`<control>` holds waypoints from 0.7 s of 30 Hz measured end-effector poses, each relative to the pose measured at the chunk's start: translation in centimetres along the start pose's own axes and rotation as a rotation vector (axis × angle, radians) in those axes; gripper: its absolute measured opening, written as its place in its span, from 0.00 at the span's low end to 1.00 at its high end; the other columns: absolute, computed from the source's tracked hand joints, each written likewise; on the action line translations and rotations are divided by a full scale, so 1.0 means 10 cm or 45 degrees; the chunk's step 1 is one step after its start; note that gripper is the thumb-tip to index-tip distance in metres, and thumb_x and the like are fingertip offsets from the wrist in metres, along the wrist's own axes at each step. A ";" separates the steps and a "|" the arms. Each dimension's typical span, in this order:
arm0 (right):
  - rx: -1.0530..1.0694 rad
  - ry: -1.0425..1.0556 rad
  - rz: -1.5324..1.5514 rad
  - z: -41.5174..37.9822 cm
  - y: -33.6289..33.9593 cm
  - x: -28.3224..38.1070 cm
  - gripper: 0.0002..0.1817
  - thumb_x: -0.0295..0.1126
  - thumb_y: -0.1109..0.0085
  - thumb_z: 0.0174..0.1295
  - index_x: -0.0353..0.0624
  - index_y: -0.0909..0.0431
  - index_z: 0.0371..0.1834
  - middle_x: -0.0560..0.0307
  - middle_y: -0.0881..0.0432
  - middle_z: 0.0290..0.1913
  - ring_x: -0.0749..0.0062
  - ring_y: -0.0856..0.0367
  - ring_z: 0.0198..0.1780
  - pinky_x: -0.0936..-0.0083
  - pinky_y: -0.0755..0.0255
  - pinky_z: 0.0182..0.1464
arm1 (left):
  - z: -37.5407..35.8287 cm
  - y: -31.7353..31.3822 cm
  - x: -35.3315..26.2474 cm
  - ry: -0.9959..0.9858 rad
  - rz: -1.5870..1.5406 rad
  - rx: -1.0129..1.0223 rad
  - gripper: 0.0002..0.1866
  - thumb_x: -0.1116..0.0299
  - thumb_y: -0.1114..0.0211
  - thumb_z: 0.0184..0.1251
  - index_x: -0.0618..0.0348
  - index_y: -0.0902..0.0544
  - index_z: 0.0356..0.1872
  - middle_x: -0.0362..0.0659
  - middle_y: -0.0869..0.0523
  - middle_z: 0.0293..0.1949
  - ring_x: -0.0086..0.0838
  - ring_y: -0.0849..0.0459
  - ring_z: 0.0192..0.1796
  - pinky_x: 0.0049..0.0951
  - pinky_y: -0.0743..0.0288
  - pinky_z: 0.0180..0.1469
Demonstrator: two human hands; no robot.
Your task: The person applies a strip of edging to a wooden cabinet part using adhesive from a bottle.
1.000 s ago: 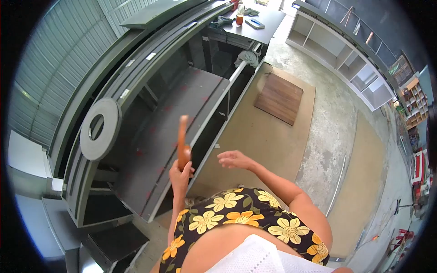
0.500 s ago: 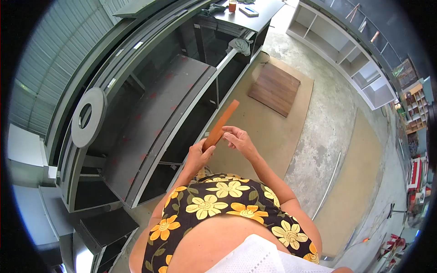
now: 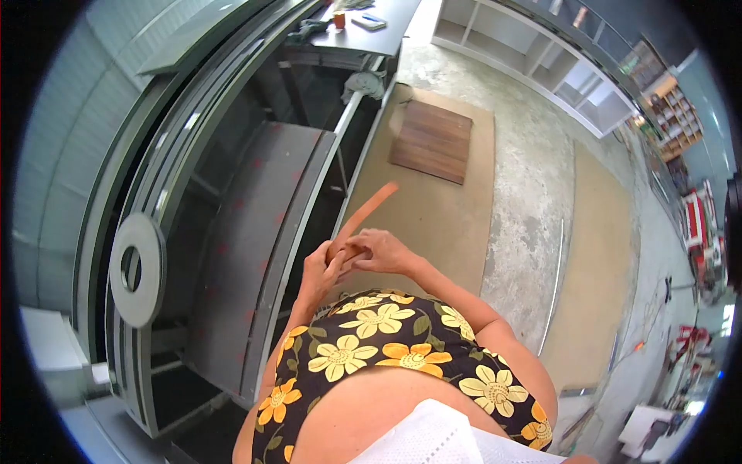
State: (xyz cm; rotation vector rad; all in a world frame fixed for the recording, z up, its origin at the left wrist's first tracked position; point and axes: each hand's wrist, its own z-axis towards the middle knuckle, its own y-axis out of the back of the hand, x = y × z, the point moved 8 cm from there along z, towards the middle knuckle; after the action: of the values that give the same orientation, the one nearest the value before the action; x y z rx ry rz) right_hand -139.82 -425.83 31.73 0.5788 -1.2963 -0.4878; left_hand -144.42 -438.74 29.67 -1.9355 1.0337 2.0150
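A narrow, flat orange-brown strip (image 3: 369, 209) sticks out up and to the right from between my hands, its free end slightly bent. Closed around its lower part is my left hand (image 3: 315, 272), thumb on top. My right hand (image 3: 380, 251) meets the left one there, its fingers curled and pinching the lower end of the strip. That end is partly hidden by the fingers. Both hands are held in front of my flowered top, beside the dark cabinet frame.
On my left stands a long dark cabinet frame (image 3: 278, 255) with a grey ring-shaped disc (image 3: 137, 271) on its edge. A grey cloth (image 3: 363, 85) hangs at its far end. Ahead, a brown wooden panel (image 3: 433, 143) lies on a tan board (image 3: 425, 224). White shelving (image 3: 533, 54) stands farther off.
My right hand has moved down and left, from beside the strip's middle to its lower end at my left hand. The strip now looks narrower and bent. The view has shifted.
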 end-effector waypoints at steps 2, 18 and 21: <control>0.103 -0.156 0.141 -0.01 -0.16 -0.15 0.17 0.34 0.36 0.48 0.37 0.21 0.41 0.51 0.20 0.38 0.61 0.21 0.39 0.71 0.28 0.42 | 0.03 0.14 -0.02 0.044 -0.038 -0.019 0.11 0.67 0.42 0.64 0.67 0.24 0.35 0.42 0.22 0.21 0.21 0.26 0.25 0.25 0.31 0.28; -1.373 -0.634 1.839 -0.93 0.84 -1.77 0.07 0.34 0.43 0.56 0.46 0.26 0.23 0.62 0.24 0.20 0.74 0.22 0.25 0.74 0.25 0.30 | 0.51 1.41 0.32 -0.057 -1.173 -0.738 0.16 0.62 0.59 0.76 0.58 0.25 0.37 0.34 0.34 0.17 0.17 0.38 0.18 0.19 0.34 0.29; -1.589 -0.581 1.875 -1.28 1.25 -2.25 0.07 0.34 0.42 0.55 0.48 0.26 0.22 0.62 0.24 0.18 0.73 0.22 0.25 0.71 0.25 0.30 | 0.61 1.33 0.30 -0.088 -1.280 -0.795 0.15 0.62 0.58 0.76 0.58 0.24 0.37 0.34 0.36 0.15 0.17 0.39 0.17 0.20 0.34 0.29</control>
State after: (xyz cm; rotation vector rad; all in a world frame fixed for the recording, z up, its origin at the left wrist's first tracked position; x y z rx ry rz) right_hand -131.76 -400.46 20.90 -1.5295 -1.2005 -0.0653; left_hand -157.19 -446.20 31.25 -1.9568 -0.6151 1.7917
